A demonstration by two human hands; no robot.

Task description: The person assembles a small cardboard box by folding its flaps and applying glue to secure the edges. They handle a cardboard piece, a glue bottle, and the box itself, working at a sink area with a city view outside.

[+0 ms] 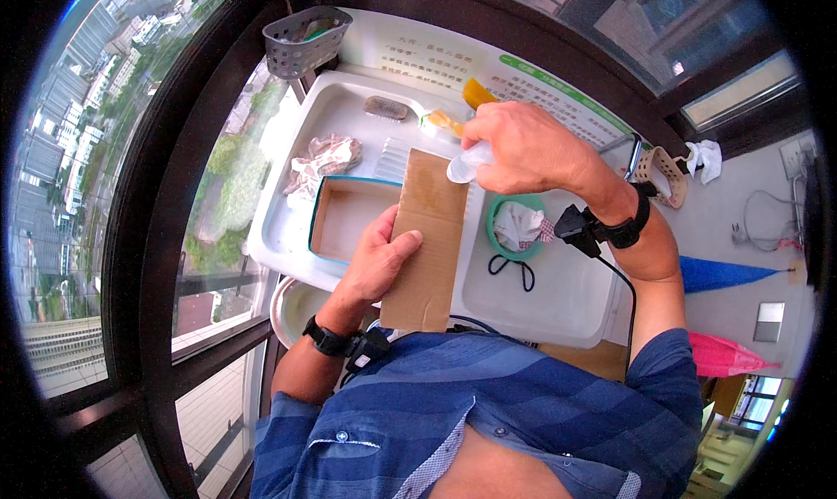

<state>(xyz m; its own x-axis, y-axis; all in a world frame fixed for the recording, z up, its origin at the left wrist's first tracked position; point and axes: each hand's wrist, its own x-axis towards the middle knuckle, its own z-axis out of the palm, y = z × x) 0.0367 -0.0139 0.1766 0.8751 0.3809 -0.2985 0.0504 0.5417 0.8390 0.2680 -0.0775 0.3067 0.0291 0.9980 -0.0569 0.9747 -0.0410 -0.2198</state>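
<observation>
My left hand (384,256) grips a long flat strip of brown cardboard (423,255) by its left edge, thumb on top. The strip slants up over the white sink, and a darker, damp-looking patch shows near its upper end. Above that end, my right hand (527,146) is closed on a small translucent white plastic vessel (469,165), tilted with its round mouth beside the cardboard's upper right edge. My fingers hide the rest of this vessel. Left of the strip, an open shallow cardboard box (353,220) with a teal rim lies in the sink.
The white sink (283,224) also holds a crumpled cloth (324,163), a scrubbing brush (386,107) and a green bowl (499,242) with cloths. A yellow object (478,93) lies behind my right hand. A grey basket (305,45) hangs at the far left; a faucet (635,154) stands right.
</observation>
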